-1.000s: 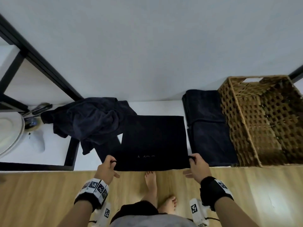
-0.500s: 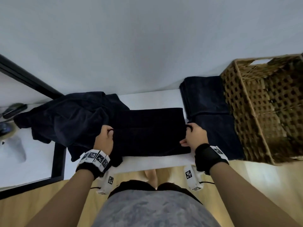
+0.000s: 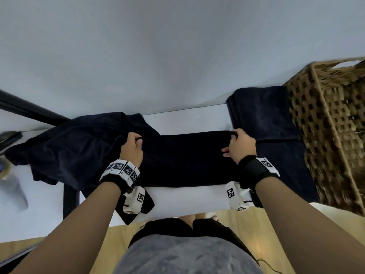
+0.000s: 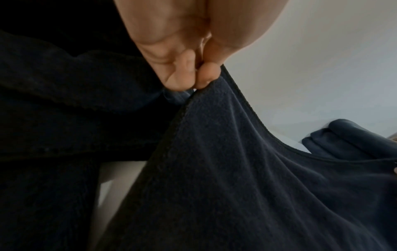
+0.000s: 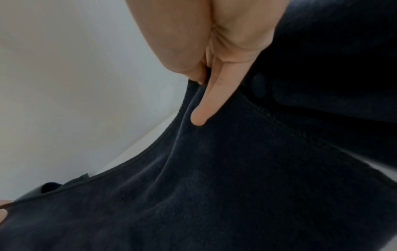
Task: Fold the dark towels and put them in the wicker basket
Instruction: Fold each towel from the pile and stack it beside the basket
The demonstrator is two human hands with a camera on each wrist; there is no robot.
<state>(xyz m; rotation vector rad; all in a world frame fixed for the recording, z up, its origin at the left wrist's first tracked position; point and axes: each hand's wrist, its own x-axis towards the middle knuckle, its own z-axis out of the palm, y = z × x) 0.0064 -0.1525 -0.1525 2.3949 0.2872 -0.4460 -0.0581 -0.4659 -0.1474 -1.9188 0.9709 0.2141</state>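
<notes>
A dark navy towel lies folded over on the white table in front of me. My left hand pinches its far left corner, seen close in the left wrist view. At the far right corner my right hand pinches the same towel, with one finger lying straight along the cloth. A crumpled heap of dark towels sits to the left. Folded dark towels are stacked on the right, against the wicker basket.
A pale wall rises just behind the table. A black frame runs at the far left, with a light-coloured object below it. Wooden floor shows under the table's near edge.
Both hands carried the towel's near edge from the table's front up and away, laying it over the far edge. The towel now shows as a narrower band.
</notes>
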